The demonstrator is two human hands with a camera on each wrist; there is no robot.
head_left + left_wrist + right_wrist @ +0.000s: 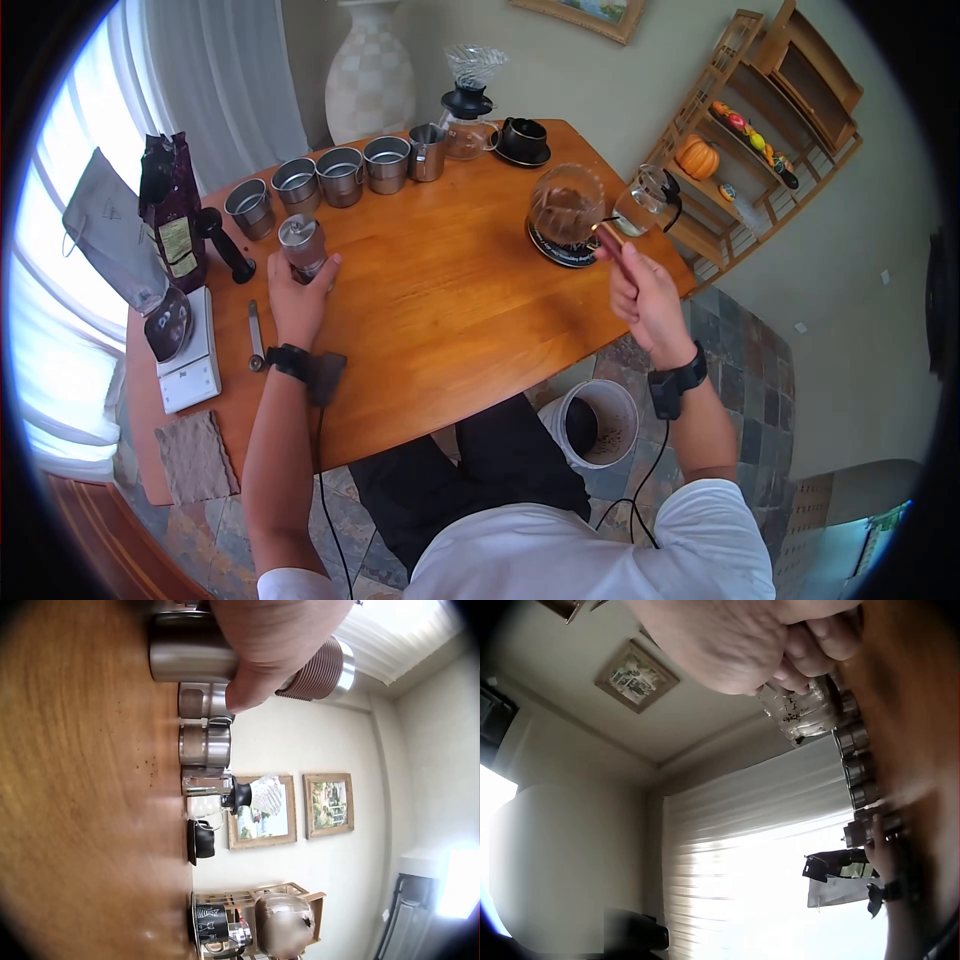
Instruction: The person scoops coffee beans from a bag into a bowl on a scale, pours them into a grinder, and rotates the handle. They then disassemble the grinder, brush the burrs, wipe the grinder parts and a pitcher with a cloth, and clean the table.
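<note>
My left hand [298, 305] holds a metal cylinder [301, 240] upright on the table's left part; in the left wrist view the cylinder [191, 649] has a ribbed brown band [319, 671]. Raised over the table's right edge, my right hand [648, 305] grips a reddish-brown handle [610, 243] whose thin dark tip points at a round glass vessel [566, 205]. That vessel stands on a black base [562, 252] with white lettering. Dark bits cling to glass [802, 712] beside my right fingers in the right wrist view.
Metal cups [340, 177] line the back edge, beside a glass server with a dripper [465, 135] and black cup [524, 135]. A clear pitcher [640, 205] stands at right; bags [172, 205], a tamper-like black tool [228, 246] and scale [190, 375] at left. A bucket [615, 420] is below.
</note>
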